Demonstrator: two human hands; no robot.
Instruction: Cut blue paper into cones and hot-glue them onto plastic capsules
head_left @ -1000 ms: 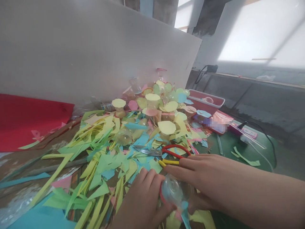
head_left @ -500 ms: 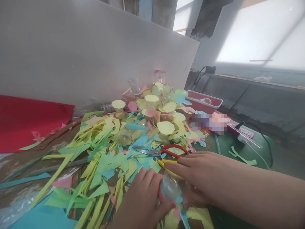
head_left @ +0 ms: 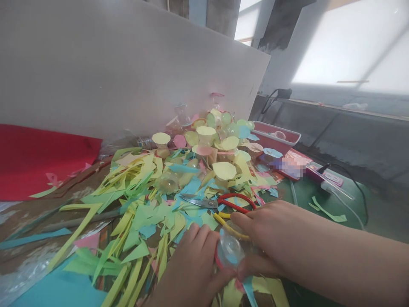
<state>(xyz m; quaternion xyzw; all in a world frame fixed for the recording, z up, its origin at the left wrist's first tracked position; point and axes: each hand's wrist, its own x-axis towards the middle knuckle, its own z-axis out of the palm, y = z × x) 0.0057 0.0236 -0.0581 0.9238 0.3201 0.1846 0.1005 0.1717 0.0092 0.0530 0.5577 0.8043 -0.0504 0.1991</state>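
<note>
Coloured paper scraps (head_left: 137, 204) lie before a white board (head_left: 128, 72), between red sheet (head_left: 38, 162) and pink tray (head_left: 281, 135)

Left hand (head_left: 191, 269) and right hand (head_left: 267, 239) meet, curled.

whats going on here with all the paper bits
A person is holding a small clear plastic cup between both hands, the left hand and the right hand, at the near edge of a table littered with coloured paper scraps. Scissors lie just beyond the hands, and a pile of paper-topped cups sits further back by a white board.
</note>
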